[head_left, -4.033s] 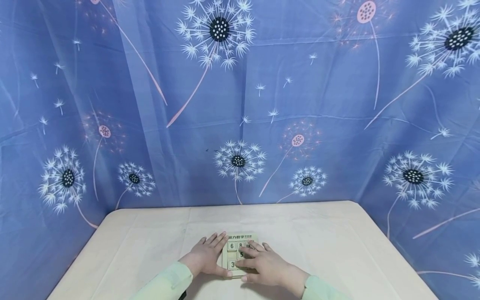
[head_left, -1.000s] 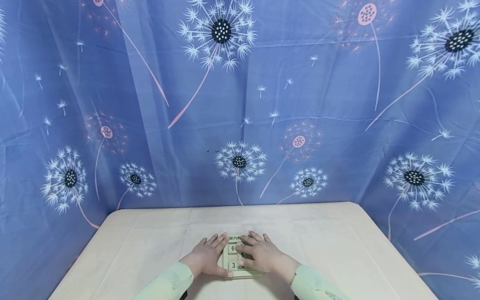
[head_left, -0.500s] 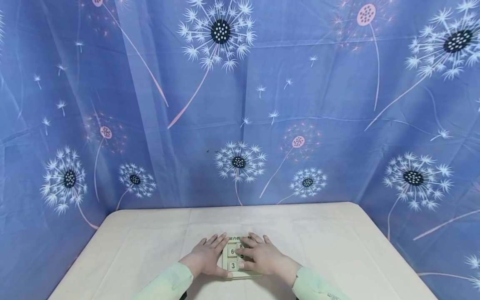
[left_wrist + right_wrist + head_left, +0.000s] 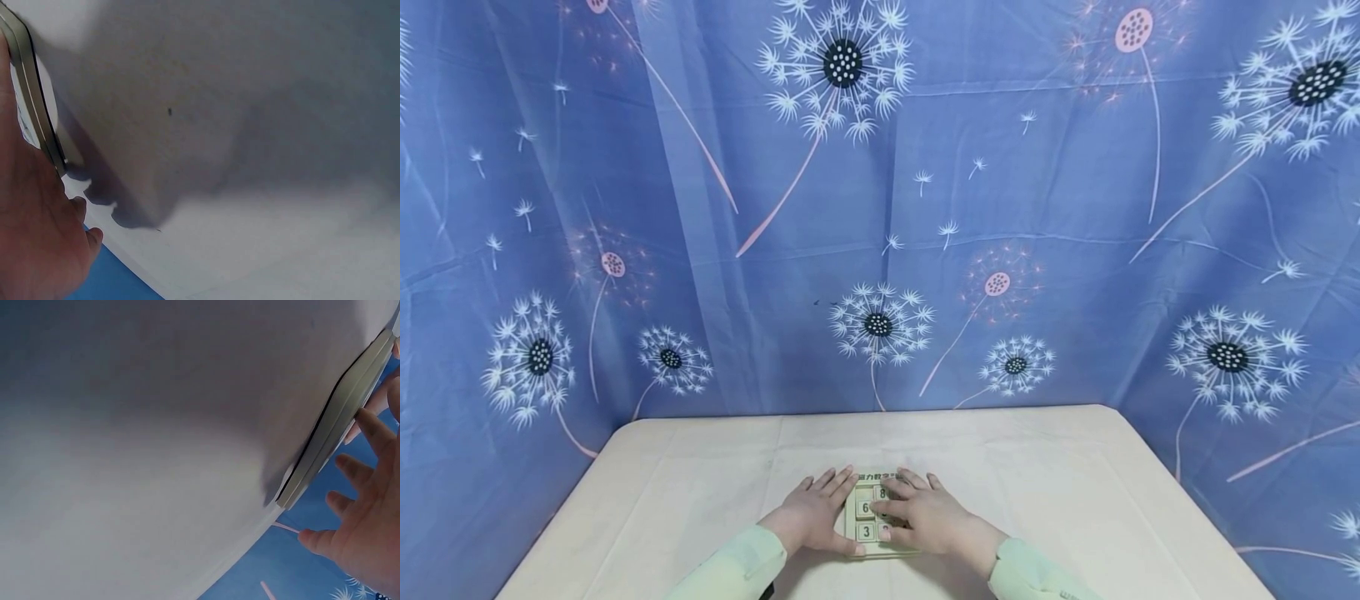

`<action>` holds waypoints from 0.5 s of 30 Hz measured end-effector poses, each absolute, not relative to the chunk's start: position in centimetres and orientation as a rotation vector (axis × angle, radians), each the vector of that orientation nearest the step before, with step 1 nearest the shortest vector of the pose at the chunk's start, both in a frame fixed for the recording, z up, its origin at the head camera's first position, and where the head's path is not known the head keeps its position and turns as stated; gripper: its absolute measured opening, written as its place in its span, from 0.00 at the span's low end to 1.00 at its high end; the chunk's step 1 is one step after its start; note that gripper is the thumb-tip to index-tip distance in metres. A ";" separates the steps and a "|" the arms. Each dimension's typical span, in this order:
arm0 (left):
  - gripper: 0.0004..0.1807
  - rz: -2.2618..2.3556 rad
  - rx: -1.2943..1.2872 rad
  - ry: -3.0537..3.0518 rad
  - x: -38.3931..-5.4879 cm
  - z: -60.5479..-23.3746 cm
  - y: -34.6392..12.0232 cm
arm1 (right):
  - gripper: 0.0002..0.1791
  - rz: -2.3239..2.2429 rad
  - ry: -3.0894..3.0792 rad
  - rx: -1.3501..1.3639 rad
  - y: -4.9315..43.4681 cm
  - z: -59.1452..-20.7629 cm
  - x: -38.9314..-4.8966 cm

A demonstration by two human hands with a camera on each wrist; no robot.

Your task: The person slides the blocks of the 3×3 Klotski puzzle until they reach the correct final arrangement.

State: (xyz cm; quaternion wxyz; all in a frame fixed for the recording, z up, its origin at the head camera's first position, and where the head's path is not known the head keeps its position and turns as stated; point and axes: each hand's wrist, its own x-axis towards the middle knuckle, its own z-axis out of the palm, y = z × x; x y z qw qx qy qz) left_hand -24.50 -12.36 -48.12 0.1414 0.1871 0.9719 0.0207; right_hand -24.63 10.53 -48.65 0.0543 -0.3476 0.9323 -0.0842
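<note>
A pale green number slide puzzle [image 4: 891, 551] lies flat on the table, its title strip at the far end. The 6 tile [image 4: 865, 507] sits in the left column above the 3 tile [image 4: 866, 532], with an empty slot above the 6. An 8 tile [image 4: 882, 493] shows in the top row. Along the puzzle's left side rests my left hand [image 4: 811, 515], fingers straight, thumb at the near left corner. My right hand [image 4: 936, 518] lies over the right part, a fingertip on the 6 tile, and hides the right-hand tiles. Both wrist views show the puzzle's side edge [image 4: 337, 419] beside the fingers.
The table [image 4: 1060, 483] has a pale cover. Blue curtains [image 4: 760, 333] with dandelion prints hang behind it and along both sides. Pale green sleeves [image 4: 730, 567] reach in from the near edge.
The 6 tile has slid down from the top-left slot to the slot above the 3. My right hand has moved over the tiles with it; the left hand has stayed in place.
</note>
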 end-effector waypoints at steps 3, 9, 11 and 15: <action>0.61 0.065 0.541 2.807 -24.5 -48.1 -12.4 | 0.27 -0.252 2.828 -1.066 10.6 -48.5 -24.5; 0.60 0.072 0.532 2.798 -24.5 -48.0 -12.4 | 0.27 -0.257 2.822 -1.069 10.7 -48.4 -24.3; 0.60 0.077 0.528 2.795 -24.5 -48.0 -12.4 | 0.27 -0.253 2.822 -1.069 10.6 -48.4 -24.3; 0.60 0.089 0.521 2.791 -24.6 -48.0 -12.4 | 0.27 -0.245 2.826 -1.065 10.6 -48.3 -24.2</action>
